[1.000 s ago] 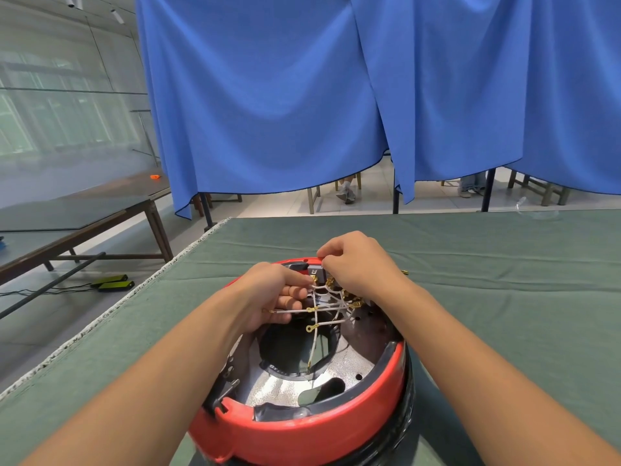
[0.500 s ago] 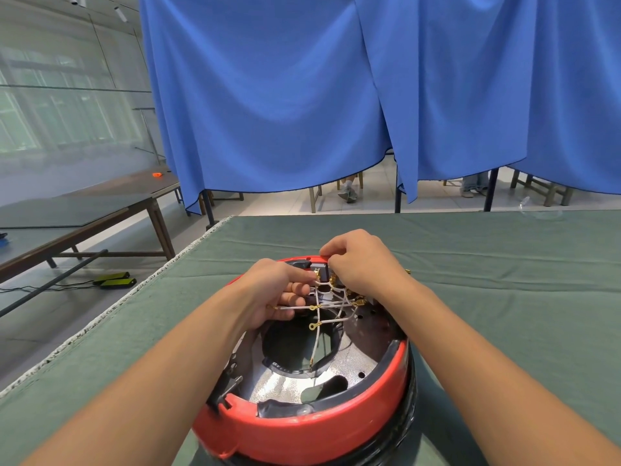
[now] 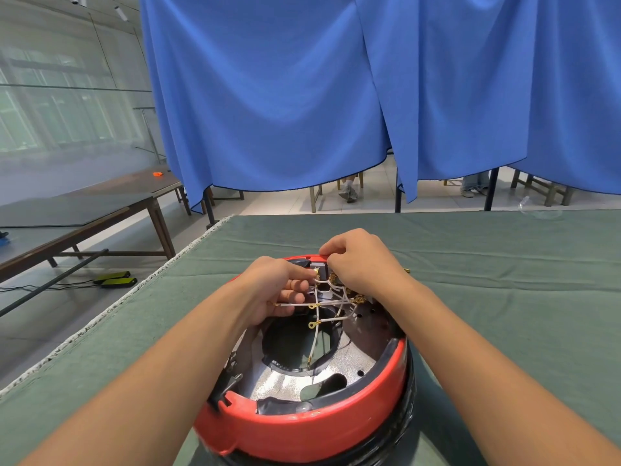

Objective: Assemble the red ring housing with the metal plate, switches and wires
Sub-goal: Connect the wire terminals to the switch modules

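The red ring housing (image 3: 302, 428) sits on a black base on the green table, close in front of me. Inside it lies the speckled metal plate (image 3: 285, 381) with a large round hole. White wires (image 3: 336, 299) with brass ring terminals fan out from the far rim. My left hand (image 3: 279, 290) is curled around a wire end at the far left of the ring. My right hand (image 3: 363, 264) pinches at a dark switch (image 3: 322, 272) set in the far rim. The fingertips hide the switch contacts.
Green cloth covers the table (image 3: 504, 297), whose left edge (image 3: 134, 297) runs diagonally. Blue curtains (image 3: 302, 95) hang behind. A brown side table (image 3: 100, 210) stands at the left, with cables and yellow-black devices (image 3: 116, 279) on the floor. A clear plastic piece (image 3: 537, 210) lies at the far right.
Both hands stay at the far rim. The right fingers have shifted slightly up onto the rim and the wires have moved a little.
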`<state>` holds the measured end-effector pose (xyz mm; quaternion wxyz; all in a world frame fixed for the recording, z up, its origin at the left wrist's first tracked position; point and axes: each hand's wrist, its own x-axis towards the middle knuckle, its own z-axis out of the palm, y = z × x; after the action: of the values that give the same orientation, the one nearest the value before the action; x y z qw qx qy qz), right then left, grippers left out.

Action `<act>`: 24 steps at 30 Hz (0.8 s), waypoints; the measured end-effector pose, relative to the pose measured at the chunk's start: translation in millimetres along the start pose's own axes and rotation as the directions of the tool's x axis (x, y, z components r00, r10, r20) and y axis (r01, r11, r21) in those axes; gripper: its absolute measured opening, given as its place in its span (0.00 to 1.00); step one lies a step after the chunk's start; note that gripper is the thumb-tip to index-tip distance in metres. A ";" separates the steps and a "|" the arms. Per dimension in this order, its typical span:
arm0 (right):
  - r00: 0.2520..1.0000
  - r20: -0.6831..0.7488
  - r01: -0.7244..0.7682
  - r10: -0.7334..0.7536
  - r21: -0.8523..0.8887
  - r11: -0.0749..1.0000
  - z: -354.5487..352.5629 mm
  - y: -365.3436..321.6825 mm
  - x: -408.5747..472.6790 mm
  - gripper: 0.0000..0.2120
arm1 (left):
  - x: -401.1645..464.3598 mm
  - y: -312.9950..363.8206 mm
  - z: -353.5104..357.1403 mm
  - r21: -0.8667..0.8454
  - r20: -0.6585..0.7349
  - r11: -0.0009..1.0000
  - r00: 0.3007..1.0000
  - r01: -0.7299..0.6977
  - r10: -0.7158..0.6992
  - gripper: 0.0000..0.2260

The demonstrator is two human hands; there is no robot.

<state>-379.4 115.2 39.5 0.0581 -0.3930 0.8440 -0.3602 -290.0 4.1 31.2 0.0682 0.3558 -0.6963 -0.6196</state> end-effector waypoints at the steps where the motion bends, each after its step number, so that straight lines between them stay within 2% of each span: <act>1: 1.000 0.000 0.000 0.000 -0.002 1.000 -0.1 -0.3 -0.4 0.16 | 0.3 0.4 0.3 -0.003 -0.006 1.000 1.000 0.001 -0.001 0.06; 10: 1.000 0.000 0.018 -0.018 -0.025 1.000 -1.0 -3.0 -4.3 0.16 | -0.9 1.8 0.3 -0.012 0.011 1.000 1.000 0.010 -0.010 0.07; 18: 1.000 -0.001 -0.007 0.007 -0.011 1.000 -2.1 -1.0 -2.2 0.19 | -0.2 2.5 4.7 -0.062 -0.057 0.998 0.998 -0.007 0.004 0.07; 24: 1.000 0.006 -0.005 0.005 0.003 1.000 -2.8 0.5 0.0 0.20 | -1.5 2.1 5.7 -0.056 -0.043 0.998 0.999 0.006 -0.009 0.06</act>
<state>-380.8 117.0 41.2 0.0622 -0.3919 0.8444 -0.3600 -292.9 9.6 32.4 0.0909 0.3696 -0.6757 -0.6313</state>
